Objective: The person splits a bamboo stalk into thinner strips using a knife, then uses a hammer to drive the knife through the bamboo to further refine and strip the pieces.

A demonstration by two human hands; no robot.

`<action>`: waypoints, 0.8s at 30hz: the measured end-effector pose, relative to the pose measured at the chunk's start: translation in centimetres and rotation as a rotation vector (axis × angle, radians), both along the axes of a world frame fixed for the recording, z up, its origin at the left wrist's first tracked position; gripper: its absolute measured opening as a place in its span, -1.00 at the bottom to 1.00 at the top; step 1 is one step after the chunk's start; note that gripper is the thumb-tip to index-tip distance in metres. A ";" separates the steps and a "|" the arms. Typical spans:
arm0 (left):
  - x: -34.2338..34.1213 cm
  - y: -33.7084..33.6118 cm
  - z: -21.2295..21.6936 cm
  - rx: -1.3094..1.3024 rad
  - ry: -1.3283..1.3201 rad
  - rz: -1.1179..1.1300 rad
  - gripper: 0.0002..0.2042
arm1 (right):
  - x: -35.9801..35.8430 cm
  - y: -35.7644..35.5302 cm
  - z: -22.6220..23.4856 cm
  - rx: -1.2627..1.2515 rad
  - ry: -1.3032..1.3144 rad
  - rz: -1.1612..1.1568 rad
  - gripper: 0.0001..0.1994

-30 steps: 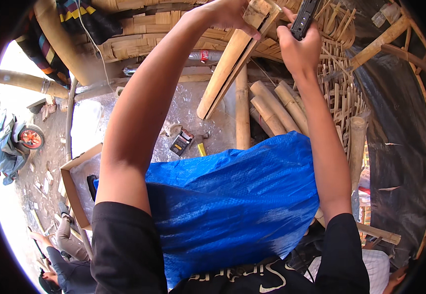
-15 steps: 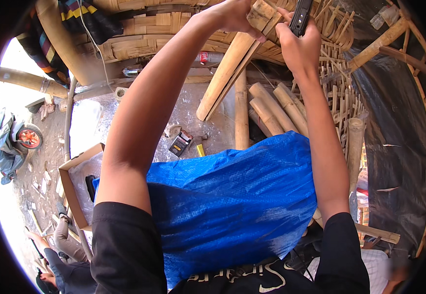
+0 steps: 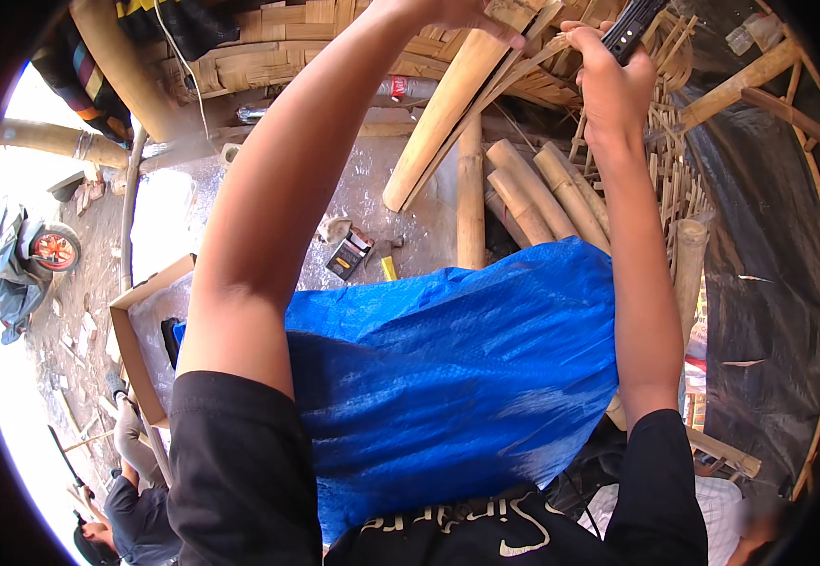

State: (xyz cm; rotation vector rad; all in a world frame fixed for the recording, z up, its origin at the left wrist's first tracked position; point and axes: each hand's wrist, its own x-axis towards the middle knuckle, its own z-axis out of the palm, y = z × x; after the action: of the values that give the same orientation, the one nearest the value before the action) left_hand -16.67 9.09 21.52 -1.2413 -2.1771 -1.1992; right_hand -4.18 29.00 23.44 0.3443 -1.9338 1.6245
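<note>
At the top edge my left hand (image 3: 462, 13) is closed over the upper end of a split bamboo piece (image 3: 452, 108), partly cut off by the frame. The piece slants down to the left, its lower end over a shiny sheet. A thin bamboo strip (image 3: 523, 68) stands away from its right side at the top and runs close beside it lower down. My right hand (image 3: 618, 90) is wrapped round a black-handled tool (image 3: 633, 30) with pale rivets; its working end is out of view. That hand's fingertips touch the strip's upper end. Blue tarp (image 3: 457, 377) covers my lap.
Cut bamboo lengths (image 3: 533, 193) lie right of centre, beside a woven bamboo basket (image 3: 660, 141). A hammer (image 3: 387, 257) and a small dark box (image 3: 350, 253) rest on the shiny sheet. An open carton (image 3: 141, 349) stands left. Another person (image 3: 141, 514) is at lower left.
My right hand has moved right and slightly down with the black-handled tool. The strip now bends farther away from the bamboo piece. My left hand has shifted slightly up and right.
</note>
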 end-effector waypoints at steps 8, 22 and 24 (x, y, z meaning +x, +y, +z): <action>0.7 -1.6 -1.2 0.190 -0.099 0.338 0.01 | 1.1 0.4 -0.8 -0.027 -0.009 0.111 -0.62; -0.9 -7.0 -3.9 0.531 -0.257 0.396 -0.10 | 1.4 -0.3 -4.2 0.041 0.241 0.124 -0.63; -0.3 -7.8 -4.3 0.629 -0.383 0.379 -0.11 | 1.3 0.4 -4.7 0.013 0.181 0.117 -0.63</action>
State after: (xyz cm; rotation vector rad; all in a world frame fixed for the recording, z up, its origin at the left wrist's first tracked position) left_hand -16.98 1.27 17.26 -0.3464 -1.8955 -1.8462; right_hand -2.91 29.37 18.73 0.5988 -1.8176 1.5948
